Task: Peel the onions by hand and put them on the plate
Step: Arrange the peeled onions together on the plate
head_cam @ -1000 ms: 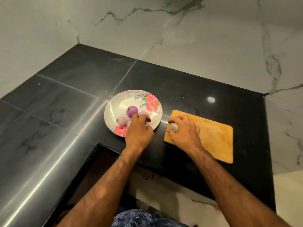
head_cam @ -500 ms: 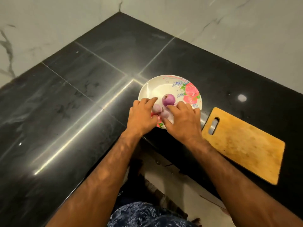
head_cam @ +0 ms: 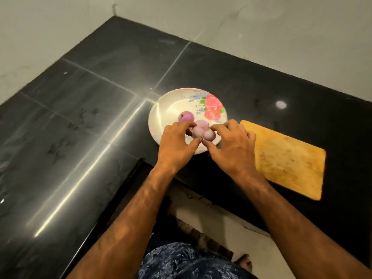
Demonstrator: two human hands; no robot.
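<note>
A white plate (head_cam: 171, 105) with pink flowers sits on the black counter. Several small peeled purple onions lie on it. One onion (head_cam: 186, 117) rests free toward the plate's middle, and another (head_cam: 202, 123) lies just behind my fingers. My left hand (head_cam: 177, 144) pinches a pale onion (head_cam: 197, 132) at the plate's near rim. My right hand (head_cam: 231, 147) pinches the onion (head_cam: 209, 135) right beside it. The two held onions touch each other, and my thumbs meet below them.
A wooden cutting board (head_cam: 287, 160) lies to the right of the plate, touching my right hand's edge. The black granite counter (head_cam: 80, 117) wraps in an L around me, backed by white marble walls. The counter's inner edge runs under my wrists.
My right hand left the cutting board and came to the plate beside my left hand. Both hands now pinch onions at the near rim. The view swung left and down.
</note>
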